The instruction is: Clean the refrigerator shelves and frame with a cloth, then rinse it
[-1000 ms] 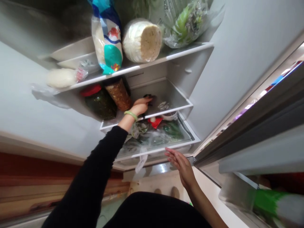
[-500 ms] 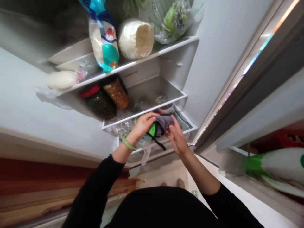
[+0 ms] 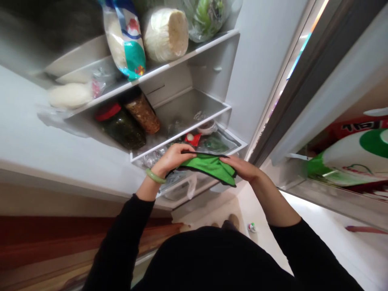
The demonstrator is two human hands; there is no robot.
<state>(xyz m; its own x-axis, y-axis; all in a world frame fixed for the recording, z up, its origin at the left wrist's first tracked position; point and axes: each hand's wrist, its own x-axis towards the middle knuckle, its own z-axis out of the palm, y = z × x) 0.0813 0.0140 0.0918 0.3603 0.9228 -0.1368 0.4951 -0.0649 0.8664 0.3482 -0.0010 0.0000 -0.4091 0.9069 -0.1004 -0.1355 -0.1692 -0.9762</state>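
Observation:
I stand at an open fridge. A green cloth with a black edge [image 3: 212, 165] is stretched between my two hands, just in front of the lower glass shelf [image 3: 182, 133]. My left hand [image 3: 172, 158], with a green bangle on its wrist, pinches the cloth's left end. My right hand [image 3: 242, 167] grips its right end. Both hands are closed on the cloth.
The upper shelf [image 3: 194, 50] carries a blue and white bag [image 3: 124, 44], a round white stack [image 3: 166, 34] and bagged greens [image 3: 206, 16]. Two jars [image 3: 130, 123] stand on the lower shelf. A drawer [image 3: 218, 143] below holds bagged food. The open door [image 3: 348, 153] with bottles is on the right.
My left hand drew a bunched grey and green cloth off the lower shelf. My right hand rose to meet it, and both have spread the cloth flat, green side up.

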